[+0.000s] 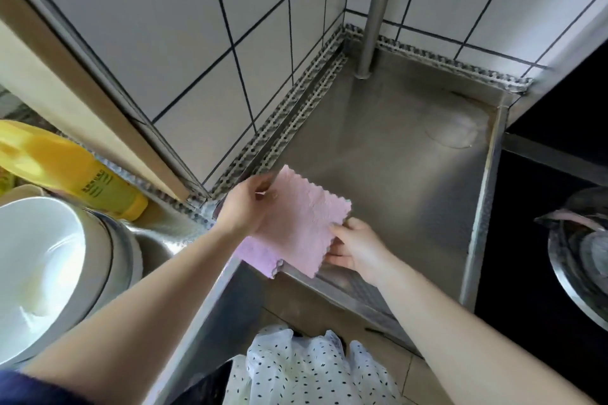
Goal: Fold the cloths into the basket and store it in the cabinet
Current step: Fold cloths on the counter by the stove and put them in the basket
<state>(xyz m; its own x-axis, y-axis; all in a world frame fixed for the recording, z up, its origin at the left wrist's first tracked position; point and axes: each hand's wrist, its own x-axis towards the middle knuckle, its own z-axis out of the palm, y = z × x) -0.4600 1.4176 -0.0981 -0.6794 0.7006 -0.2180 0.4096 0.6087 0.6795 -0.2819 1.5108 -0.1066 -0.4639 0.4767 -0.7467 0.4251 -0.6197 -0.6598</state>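
Both your hands pinch the pink cloth [296, 223]: left hand [245, 207] its far edge, right hand [353, 245] its near corner, over the bare steel counter [394, 148].

Both bare forearms reached forward and converged. The left hand [245, 207] was raised slightly, its fingers curled and pinching the far corner of a pink scalloped-edge cloth [296, 227]. The right hand [353, 248], just beside it and lower, apparently gripped the near edge, fingers tucked underneath.

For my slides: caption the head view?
Both hands, left and right, hold a pink cloth over the steel counter.
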